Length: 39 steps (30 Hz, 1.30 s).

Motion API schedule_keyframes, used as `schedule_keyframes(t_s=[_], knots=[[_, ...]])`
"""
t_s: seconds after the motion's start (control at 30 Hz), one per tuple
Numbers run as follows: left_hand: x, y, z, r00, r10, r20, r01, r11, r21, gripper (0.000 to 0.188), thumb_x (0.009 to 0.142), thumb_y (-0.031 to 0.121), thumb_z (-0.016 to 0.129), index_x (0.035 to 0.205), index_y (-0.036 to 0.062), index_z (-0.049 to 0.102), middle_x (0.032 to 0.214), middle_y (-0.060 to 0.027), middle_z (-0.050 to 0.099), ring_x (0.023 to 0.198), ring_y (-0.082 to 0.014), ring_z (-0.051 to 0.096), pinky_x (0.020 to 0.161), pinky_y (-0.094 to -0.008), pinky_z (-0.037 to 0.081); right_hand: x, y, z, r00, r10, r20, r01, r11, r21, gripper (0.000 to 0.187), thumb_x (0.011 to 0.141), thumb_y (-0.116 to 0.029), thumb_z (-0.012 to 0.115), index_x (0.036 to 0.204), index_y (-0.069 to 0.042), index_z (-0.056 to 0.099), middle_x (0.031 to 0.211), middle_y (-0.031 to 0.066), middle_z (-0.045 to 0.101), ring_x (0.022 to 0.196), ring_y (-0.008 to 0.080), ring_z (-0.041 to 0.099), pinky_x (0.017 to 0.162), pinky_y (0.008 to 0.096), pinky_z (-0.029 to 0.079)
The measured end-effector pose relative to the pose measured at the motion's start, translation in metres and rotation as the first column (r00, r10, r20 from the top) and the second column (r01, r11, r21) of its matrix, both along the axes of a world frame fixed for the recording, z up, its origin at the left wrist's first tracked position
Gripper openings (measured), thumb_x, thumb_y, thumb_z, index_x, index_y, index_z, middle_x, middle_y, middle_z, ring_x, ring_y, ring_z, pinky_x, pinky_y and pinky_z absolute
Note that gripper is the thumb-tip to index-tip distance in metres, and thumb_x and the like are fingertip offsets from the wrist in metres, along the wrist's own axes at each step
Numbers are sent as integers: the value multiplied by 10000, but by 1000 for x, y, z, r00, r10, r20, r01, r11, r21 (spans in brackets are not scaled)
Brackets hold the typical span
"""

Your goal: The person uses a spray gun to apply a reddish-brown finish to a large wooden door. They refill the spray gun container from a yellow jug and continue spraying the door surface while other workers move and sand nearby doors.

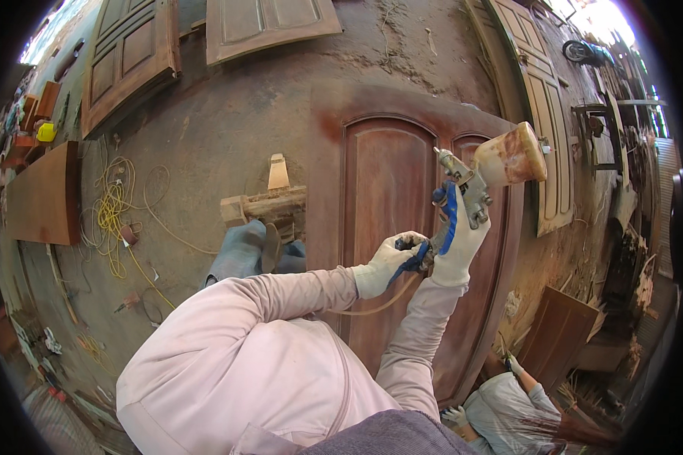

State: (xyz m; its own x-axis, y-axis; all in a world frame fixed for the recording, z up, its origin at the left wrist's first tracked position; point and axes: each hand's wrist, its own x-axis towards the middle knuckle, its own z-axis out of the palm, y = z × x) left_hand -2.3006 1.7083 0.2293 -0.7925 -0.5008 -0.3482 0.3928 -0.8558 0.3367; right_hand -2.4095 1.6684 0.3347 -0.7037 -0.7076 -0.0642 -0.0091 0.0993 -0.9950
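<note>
While the right hand [469, 246] is gripping the spray gun [470, 189] over the door [391, 174], the gun's cup [512, 155] pointing off to the right, the left hand [383, 265] is clasping the gun's lower end, near where the hose [391, 303] is running up. Left of the door, yellow cord [110, 216] is lying tangled on the ground; at lower right a co-worker [508, 413] is holding one gloved hand near a brown panel [558, 334].
</note>
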Motion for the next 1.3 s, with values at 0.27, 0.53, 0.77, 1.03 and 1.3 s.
schedule_keyframes(t_s=[0.27,0.53,0.77,1.03,1.3], knots=[[7,-17,-22,1000,-15,-5,15,999,-33,259,1030,268,577,1188,62,589,989,-9,661,845,-103,635,761,-287,541,5,-25,-26,998,44,40,-47,996,78,210,922,-100,697,1115,-17,689,924,37,726,768,100,685,607,227,460],[105,5,-78,271,-775,570,857,-76,-510,559,1002,550,508,1261,66,615,1187,-95,668,1080,-197,628,971,-359,489,-21,-85,-71,859,411,304,-455,886,88,208,904,-71,724,1095,6,696,926,49,720,732,104,672,655,255,558],[318,-39,-177,123,-185,975,985,-95,-143,422,980,441,528,1204,108,659,1224,-177,654,1200,-361,579,1033,-453,443,-137,-109,-109,959,273,77,-283,941,184,178,878,-95,759,1028,-22,695,815,12,680,615,70,600,517,253,498],[209,-43,-55,580,-117,806,810,183,-557,159,943,190,591,1071,108,637,885,-164,688,857,-379,670,730,-463,526,-295,-76,-126,931,32,-363,96,939,329,186,850,-135,794,995,-56,709,791,-10,672,581,66,573,501,240,473],[156,-38,27,628,-555,546,745,223,-629,212,1022,259,530,1073,69,607,829,-134,664,754,-307,666,665,-387,514,-392,-60,-118,536,57,-842,537,747,392,499,844,-280,752,1269,-39,650,1139,145,714,1030,289,690,910,381,518]])
